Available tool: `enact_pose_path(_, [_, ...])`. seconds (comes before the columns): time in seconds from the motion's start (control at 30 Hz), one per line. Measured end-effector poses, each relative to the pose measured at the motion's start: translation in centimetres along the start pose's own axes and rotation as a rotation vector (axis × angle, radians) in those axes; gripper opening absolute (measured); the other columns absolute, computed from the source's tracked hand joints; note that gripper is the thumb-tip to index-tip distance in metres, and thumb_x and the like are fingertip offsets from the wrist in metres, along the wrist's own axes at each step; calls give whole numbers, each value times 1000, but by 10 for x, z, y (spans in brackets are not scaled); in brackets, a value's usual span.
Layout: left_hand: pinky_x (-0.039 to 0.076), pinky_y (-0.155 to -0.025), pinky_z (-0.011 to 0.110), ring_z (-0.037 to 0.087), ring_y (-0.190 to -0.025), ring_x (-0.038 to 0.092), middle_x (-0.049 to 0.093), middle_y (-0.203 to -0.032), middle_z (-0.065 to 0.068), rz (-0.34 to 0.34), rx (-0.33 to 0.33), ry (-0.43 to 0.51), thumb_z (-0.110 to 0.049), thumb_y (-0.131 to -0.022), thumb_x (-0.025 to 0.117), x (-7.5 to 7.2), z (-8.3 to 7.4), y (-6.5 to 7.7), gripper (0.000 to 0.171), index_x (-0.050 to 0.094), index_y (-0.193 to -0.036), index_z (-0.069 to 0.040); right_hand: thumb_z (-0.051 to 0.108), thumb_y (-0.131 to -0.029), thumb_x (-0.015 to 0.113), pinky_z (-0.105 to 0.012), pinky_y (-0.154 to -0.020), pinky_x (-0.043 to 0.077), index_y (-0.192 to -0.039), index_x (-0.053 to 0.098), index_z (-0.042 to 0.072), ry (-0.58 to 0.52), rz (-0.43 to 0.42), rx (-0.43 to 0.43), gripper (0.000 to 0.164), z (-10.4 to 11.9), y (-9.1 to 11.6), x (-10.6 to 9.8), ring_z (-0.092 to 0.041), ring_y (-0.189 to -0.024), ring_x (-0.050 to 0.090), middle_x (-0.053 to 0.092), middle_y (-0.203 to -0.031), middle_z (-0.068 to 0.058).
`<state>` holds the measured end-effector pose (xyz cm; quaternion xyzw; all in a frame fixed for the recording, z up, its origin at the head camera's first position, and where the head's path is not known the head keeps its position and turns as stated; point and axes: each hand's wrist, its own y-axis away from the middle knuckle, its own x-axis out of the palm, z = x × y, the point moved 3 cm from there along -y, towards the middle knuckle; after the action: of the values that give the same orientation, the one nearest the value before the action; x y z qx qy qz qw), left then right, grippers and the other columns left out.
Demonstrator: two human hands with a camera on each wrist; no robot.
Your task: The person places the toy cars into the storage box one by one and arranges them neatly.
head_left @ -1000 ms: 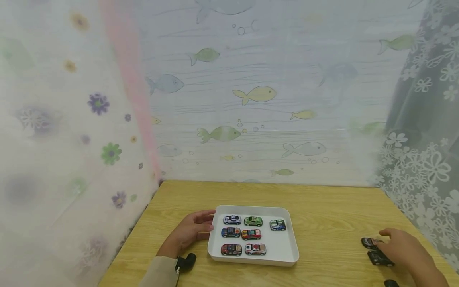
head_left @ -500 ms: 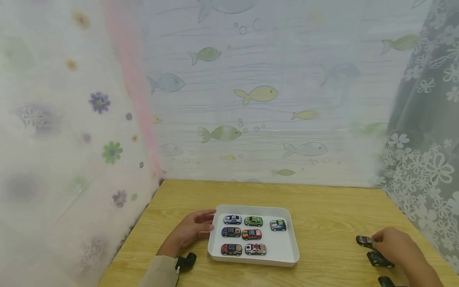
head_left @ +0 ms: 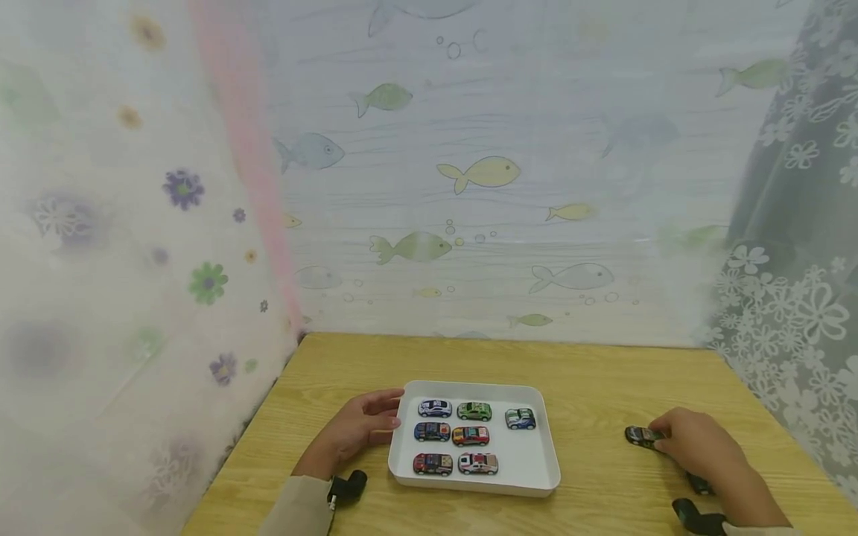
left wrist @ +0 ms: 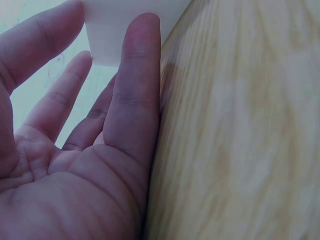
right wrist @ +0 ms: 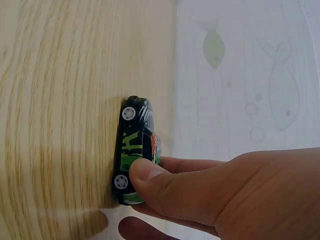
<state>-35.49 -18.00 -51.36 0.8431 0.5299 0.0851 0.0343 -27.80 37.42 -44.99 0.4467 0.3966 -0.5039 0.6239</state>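
Observation:
A white tray (head_left: 526, 458) holds several small toy cars, among them a green car (head_left: 474, 411) and a red-and-yellow car (head_left: 471, 436). My left hand (head_left: 362, 428) is at the tray's left side; in the left wrist view its fairly straight fingers (left wrist: 135, 85) touch the tray wall (left wrist: 107, 35). Right of the tray, my right hand (head_left: 700, 443) pinches a black toy car (right wrist: 131, 145) with green markings between thumb and fingers. That car appears at or just above the table, and its rear is partly covered by the fingers. Another black car (head_left: 700, 484) is mostly hidden under the right hand.
The wooden table (head_left: 590, 394) runs back to a curtain with fish prints (head_left: 489, 173). A flower-patterned curtain (head_left: 209, 283) hangs at the left and a white-flowered one (head_left: 818, 316) at the right. Inside the tray, the cars stand in rows, one apart at the right.
My right hand has moved left toward the tray, carrying the black toy car away from the other black car. The left hand and the tray have stayed put.

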Motion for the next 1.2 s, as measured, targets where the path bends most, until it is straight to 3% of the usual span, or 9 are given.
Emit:
enact_pose_path(0.47, [59,-99,45,28,-133,58,45,-157,26,5,8,6,-5,-93,76,1,1,-2,70,46,-155,-7,16,-91,77,-60,-82,57,-117,76,6,-34,-53,-38,28,18,-10,10,-44,-104,68,75,-112,-16])
enact_pose_path(0.9, [59,-99,45,29,-133,58,43,-158,27,14,4,3,-3,-94,74,1,0,-1,69,44,-156,-6,19,-92,77,-52,-75,59,-120,75,7,-86,-146,-102,30,51,-9,-2,-34,-96,71,75,-111,-12])
enact_pose_path(1.2, [59,-99,45,29,-134,57,43,-158,26,4,3,-6,-5,-94,75,-2,1,-1,68,46,-156,-8,19,-94,75,-50,-77,60,-120,75,9,-136,-160,-130,28,80,-13,-7,-29,-96,72,76,-112,-8])
